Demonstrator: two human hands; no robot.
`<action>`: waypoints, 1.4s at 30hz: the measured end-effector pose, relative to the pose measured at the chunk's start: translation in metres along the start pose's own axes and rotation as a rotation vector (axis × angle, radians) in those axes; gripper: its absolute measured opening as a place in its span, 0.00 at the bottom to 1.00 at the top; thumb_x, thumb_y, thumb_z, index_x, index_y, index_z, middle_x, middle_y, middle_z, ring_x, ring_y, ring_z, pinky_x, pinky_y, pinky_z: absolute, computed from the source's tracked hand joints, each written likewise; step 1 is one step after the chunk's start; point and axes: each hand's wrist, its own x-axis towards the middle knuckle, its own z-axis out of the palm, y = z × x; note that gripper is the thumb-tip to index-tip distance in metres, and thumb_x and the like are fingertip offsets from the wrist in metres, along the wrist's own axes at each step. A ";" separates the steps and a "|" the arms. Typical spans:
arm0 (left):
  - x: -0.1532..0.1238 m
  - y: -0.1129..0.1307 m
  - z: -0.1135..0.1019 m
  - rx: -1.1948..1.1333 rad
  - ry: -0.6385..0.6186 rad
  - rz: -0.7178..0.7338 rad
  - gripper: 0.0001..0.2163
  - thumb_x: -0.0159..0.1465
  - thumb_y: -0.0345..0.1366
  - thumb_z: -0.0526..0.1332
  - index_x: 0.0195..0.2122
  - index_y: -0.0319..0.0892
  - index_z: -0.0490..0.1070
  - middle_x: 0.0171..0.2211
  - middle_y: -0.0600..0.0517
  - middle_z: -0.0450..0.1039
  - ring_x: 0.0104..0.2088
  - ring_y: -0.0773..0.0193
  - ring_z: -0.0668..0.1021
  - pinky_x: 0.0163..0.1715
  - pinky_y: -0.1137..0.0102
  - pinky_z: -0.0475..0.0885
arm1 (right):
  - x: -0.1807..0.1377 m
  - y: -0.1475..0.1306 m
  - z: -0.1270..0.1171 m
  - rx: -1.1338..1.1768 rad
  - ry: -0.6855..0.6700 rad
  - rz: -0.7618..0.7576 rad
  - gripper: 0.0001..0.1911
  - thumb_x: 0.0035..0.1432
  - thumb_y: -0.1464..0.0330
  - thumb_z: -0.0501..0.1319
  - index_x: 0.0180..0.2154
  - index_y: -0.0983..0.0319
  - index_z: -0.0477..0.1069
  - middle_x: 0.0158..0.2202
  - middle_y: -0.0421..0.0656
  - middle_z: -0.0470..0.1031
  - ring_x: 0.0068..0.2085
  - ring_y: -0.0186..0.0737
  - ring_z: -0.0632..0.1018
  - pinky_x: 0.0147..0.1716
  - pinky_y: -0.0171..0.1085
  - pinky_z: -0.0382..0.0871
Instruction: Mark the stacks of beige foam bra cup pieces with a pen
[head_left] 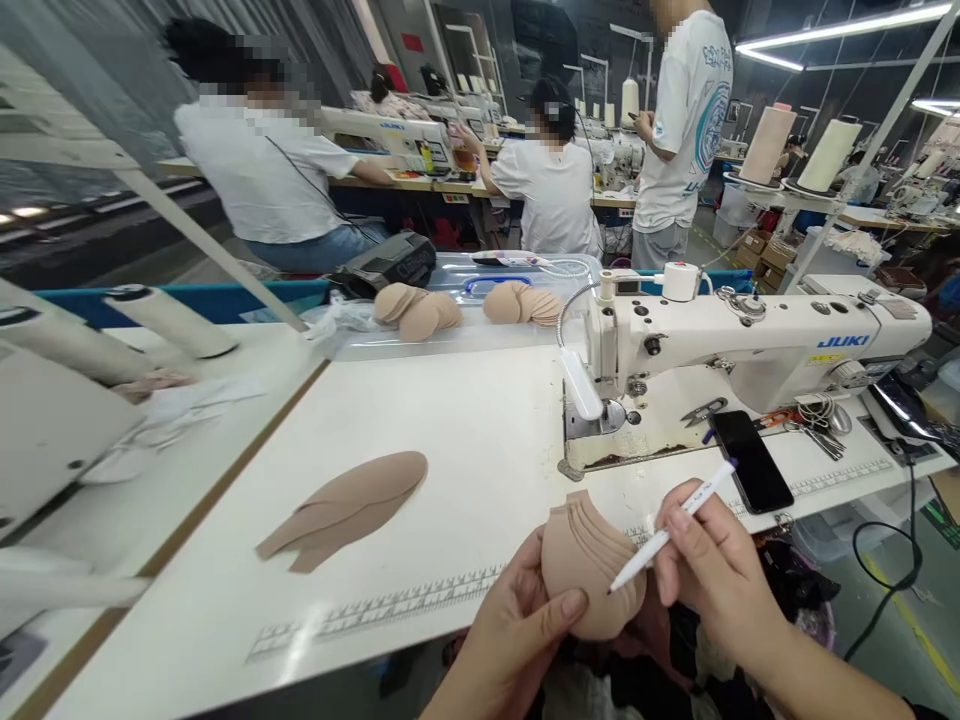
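My left hand point(536, 610) grips a fanned stack of beige fabric pieces point(589, 570), thumb on top and fingers hidden beneath. These pieces have rounded edges and overlap in steps. In my right hand point(709, 560) is a white marker pen point(675, 525), its dark tip down at the face of the top piece; whether it touches, I cannot tell. More beige pieces point(352, 505), long and overlapping, lie on the white table point(465, 420) to the left.
A JUKI sewing machine point(720, 340) stands at the right, with a phone point(752, 460) and thread snips point(705, 411) before it. Rounded beige pieces point(420, 312) lie on a clear plastic lid behind. A printed ruler point(375, 605) runs along the front edge. Co-workers point(555, 180) are beyond.
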 end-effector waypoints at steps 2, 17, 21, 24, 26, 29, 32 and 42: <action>0.016 0.018 -0.011 0.184 0.063 0.079 0.33 0.53 0.46 0.77 0.58 0.43 0.74 0.60 0.37 0.77 0.60 0.38 0.77 0.56 0.54 0.76 | 0.000 0.002 -0.003 0.037 0.088 0.006 0.18 0.70 0.52 0.62 0.36 0.59 0.68 0.18 0.34 0.70 0.23 0.33 0.65 0.27 0.34 0.59; 0.032 0.182 -0.141 1.478 0.468 0.148 0.41 0.38 0.45 0.72 0.57 0.37 0.76 0.57 0.31 0.76 0.60 0.21 0.72 0.61 0.39 0.63 | -0.005 0.024 -0.040 -0.064 0.232 0.055 0.20 0.64 0.49 0.65 0.36 0.59 0.72 0.19 0.37 0.67 0.26 0.37 0.65 0.31 0.37 0.59; 0.019 0.155 -0.128 1.482 0.407 0.140 0.26 0.50 0.48 0.63 0.48 0.39 0.77 0.47 0.37 0.80 0.51 0.31 0.78 0.53 0.47 0.70 | 0.002 0.025 -0.017 -0.038 0.124 0.067 0.18 0.67 0.49 0.62 0.41 0.57 0.72 0.22 0.38 0.70 0.27 0.39 0.67 0.32 0.39 0.62; 0.012 0.116 -0.092 1.365 0.240 0.125 0.24 0.61 0.49 0.59 0.55 0.43 0.72 0.46 0.45 0.80 0.44 0.45 0.81 0.42 0.58 0.76 | 0.005 0.027 -0.001 -0.169 0.034 -0.013 0.18 0.69 0.49 0.60 0.47 0.55 0.73 0.37 0.44 0.79 0.37 0.45 0.75 0.41 0.43 0.69; 0.007 0.082 -0.063 1.218 0.058 0.075 0.25 0.65 0.52 0.58 0.60 0.47 0.68 0.43 0.50 0.80 0.39 0.53 0.81 0.33 0.66 0.75 | 0.003 0.027 0.008 -0.278 -0.004 -0.061 0.19 0.69 0.50 0.60 0.52 0.53 0.73 0.51 0.48 0.78 0.48 0.50 0.77 0.51 0.47 0.69; -0.003 0.032 -0.026 0.643 -0.106 -0.168 0.33 0.60 0.53 0.70 0.63 0.47 0.68 0.35 0.51 0.80 0.32 0.56 0.79 0.29 0.67 0.72 | -0.003 0.028 0.019 -0.227 -0.044 -0.065 0.24 0.68 0.49 0.61 0.59 0.51 0.70 0.54 0.48 0.77 0.51 0.53 0.77 0.52 0.51 0.71; -0.012 0.002 -0.002 0.212 -0.120 -0.323 0.36 0.59 0.56 0.70 0.66 0.50 0.68 0.51 0.44 0.81 0.49 0.47 0.80 0.42 0.62 0.76 | -0.007 0.031 0.023 -0.043 0.024 -0.008 0.22 0.66 0.48 0.62 0.55 0.51 0.70 0.52 0.47 0.77 0.43 0.50 0.79 0.43 0.49 0.75; -0.013 -0.005 0.022 -0.166 -0.084 -0.458 0.31 0.58 0.42 0.73 0.64 0.49 0.73 0.61 0.45 0.77 0.59 0.40 0.79 0.47 0.60 0.79 | -0.002 0.037 0.011 0.426 0.171 0.094 0.18 0.62 0.52 0.68 0.47 0.54 0.69 0.43 0.42 0.81 0.40 0.41 0.77 0.40 0.39 0.70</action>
